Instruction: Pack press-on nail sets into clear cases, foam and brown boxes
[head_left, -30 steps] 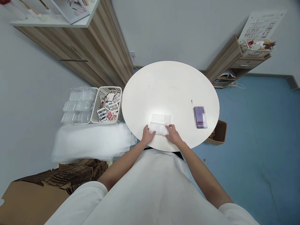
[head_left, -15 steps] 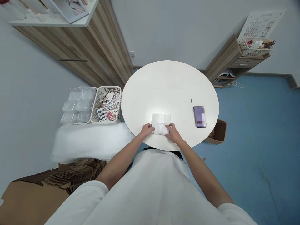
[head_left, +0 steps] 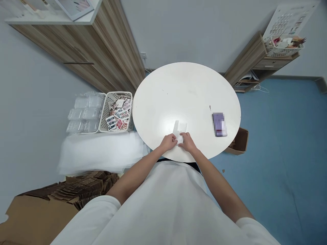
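A small piece of thin white wrapping sheet (head_left: 182, 127) lies near the front edge of the round white table (head_left: 187, 88), partly folded over. My left hand (head_left: 169, 141) grips its left side, fingers curled inward. On the right side of the same sheet, my right hand (head_left: 187, 142) pinches it with thumb and fingers. The two hands are close together with white material between them. Whatever may be inside the wrap is hidden.
A purple item (head_left: 219, 124) lies at the table's right. To the left are a basket of nail sets (head_left: 118, 115), clear plastic boxes (head_left: 85, 112), a stack of white sheets (head_left: 99, 151) and folded cardboard (head_left: 81, 189). An open carton (head_left: 240, 141) stands on the floor at right.
My left hand has moved right, toward my right hand, folding the left part of the sheet inward. The white sheet now looks narrower. The view has shifted slightly.
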A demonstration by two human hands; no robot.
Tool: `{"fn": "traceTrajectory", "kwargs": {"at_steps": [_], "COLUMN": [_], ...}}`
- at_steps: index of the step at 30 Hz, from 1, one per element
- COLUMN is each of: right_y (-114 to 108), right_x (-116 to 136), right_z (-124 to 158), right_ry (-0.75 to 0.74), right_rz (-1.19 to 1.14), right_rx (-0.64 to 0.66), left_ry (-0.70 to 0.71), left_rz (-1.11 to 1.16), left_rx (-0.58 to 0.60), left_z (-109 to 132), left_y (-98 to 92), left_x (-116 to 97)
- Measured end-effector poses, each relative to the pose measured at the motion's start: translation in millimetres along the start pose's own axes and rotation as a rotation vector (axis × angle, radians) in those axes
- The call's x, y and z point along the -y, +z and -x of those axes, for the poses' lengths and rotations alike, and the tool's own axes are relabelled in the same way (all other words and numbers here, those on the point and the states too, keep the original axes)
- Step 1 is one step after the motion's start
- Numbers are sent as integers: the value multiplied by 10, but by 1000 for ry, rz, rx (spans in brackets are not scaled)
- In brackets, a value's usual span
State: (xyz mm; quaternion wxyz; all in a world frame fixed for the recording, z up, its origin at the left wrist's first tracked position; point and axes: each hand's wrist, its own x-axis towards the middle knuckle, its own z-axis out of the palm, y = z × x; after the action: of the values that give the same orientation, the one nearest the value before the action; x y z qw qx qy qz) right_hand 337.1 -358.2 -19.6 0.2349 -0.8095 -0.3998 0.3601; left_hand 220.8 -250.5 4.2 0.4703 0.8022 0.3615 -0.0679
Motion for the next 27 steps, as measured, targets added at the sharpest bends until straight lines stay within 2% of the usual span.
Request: {"fn": "traceTrajectory", "kwargs": {"at_steps": [5,10,12,15,17,21,27], "right_y": [13,-35,-31,22,69,119,124], "right_x": [6,-47,-46,-25,-24,-68,-77], "right_z": [-22,-9,-17,-37,-45,-49,-65], "right_ry": [9,-32,-5,47,57,24,39], "right_rz": [-44,-172,-212,-187,-170,-235,-208], "right_rx": [-28,30,10,-95,-144,-163,-192], "left_ry": [16,49,100,161,165,139,206], "left_rz": [-192,-276,-253,-184,-131,-55,-192], "left_rx": [-22,-31,-37,-52,-38,18,-71], "left_z": [-63,-48,-16,28,38,17,19], "left_y": [208,304,313,293,259,203,264], "left_x": [-91,-56,-20,37,64,95,154]}}
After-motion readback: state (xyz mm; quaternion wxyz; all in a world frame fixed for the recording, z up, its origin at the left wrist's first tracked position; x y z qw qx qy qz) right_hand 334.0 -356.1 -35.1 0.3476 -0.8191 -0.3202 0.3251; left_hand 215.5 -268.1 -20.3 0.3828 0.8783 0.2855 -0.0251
